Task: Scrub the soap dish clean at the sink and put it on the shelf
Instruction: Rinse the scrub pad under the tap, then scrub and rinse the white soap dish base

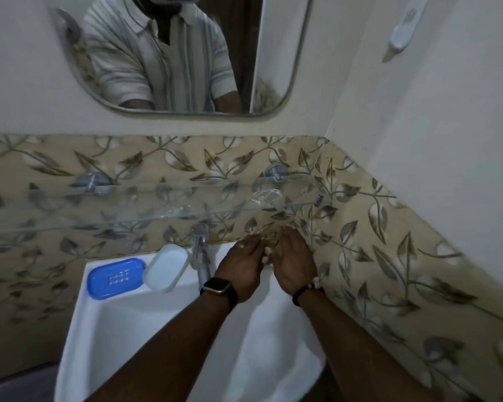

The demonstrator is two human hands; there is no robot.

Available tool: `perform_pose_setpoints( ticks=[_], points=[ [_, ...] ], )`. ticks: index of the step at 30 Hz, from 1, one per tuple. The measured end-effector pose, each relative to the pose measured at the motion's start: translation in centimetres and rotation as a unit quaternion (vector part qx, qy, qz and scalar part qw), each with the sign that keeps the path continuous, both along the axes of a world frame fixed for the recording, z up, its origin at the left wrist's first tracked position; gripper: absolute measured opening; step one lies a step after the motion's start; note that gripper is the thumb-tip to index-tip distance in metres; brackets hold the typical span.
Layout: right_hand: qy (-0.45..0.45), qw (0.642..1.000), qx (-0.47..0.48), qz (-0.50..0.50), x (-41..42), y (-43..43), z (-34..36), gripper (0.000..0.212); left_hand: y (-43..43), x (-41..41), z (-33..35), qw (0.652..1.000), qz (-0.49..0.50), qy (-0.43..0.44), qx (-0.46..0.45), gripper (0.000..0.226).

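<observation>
- Fingertips of left hand (242, 268) and right hand (293, 265): blurred, set close together; contact or held item not determinable.
- Tap (201, 250): spout base hidden behind left wrist.
- Sink (122, 329): front rim cut off by bottom edge; basin floor covered by both forearms.
- Glass shelf (105, 210): left end cut off by frame edge.
- Clear item on shelf (266, 197): too indistinct to identify.
- Mirror (276, 68): top cut off.
</observation>
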State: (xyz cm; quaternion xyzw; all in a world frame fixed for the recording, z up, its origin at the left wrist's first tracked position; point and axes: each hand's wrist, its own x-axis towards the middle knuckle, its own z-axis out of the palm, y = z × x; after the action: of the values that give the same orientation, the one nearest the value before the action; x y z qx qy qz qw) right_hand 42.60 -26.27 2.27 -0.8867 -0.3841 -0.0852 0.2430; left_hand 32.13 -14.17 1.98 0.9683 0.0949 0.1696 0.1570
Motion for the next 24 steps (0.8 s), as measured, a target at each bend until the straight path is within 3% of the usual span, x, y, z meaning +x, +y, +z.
perform_pose_setpoints(
  ticks=[2, 6, 14, 24],
  points=[
    [0.006, 1.0, -0.018, -0.003, -1.6, 0.3, 0.9, 0.07, 0.2, -1.9, 0.8, 1.0, 0.006, -0.013, 0.009, 0.049],
    [-0.023, 0.999, -0.017, 0.015, -5.3, 1.8, 2.0, 0.065, 1.1, -7.0, 2.4, 0.998, 0.024, -0.051, 0.027, 0.05],
    [-0.064, 0.99, -0.002, 0.123, -14.2, 8.1, 3.9, 0.071, 5.1, -17.7, 2.1, 0.987, 0.134, -0.09, 0.006, 0.052],
    [-0.069, 0.981, -0.084, 0.162, -16.4, 12.1, 0.8, 0.078, 8.8, -21.4, -1.5, 0.985, 0.174, 0.005, 0.013, 0.056]
  ],
)
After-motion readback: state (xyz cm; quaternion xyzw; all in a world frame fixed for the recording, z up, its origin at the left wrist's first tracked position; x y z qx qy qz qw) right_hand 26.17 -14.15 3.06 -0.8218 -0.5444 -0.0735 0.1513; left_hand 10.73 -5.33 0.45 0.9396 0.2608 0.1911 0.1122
